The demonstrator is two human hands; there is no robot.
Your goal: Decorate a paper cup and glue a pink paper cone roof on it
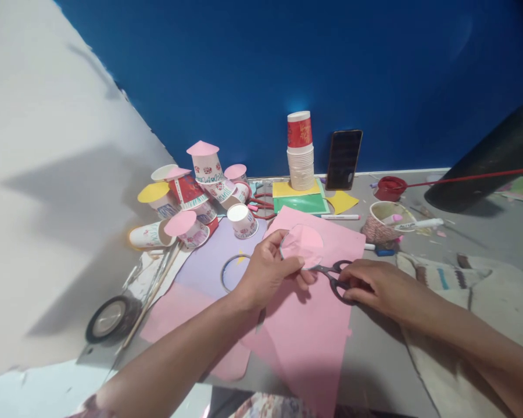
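Head view: 1 moment, both hands at work above a grey floor (375, 371).
Pink disc (303, 245): centre of scene, held up just above a large pink sheet (314, 342).
Left hand (268, 270): closed on the disc's left edge, thumb on top.
Right hand (375, 284): fingers through the handles of the scissors (331, 276); blades meet the disc's near right edge, blade opening cannot be told.
Far left: decorated paper cups (192, 200) in a pile.
Far centre: stacked cups (300, 154), phone (344, 158) leaning on the blue wall (287, 64).
Near left: tape roll (111, 318).
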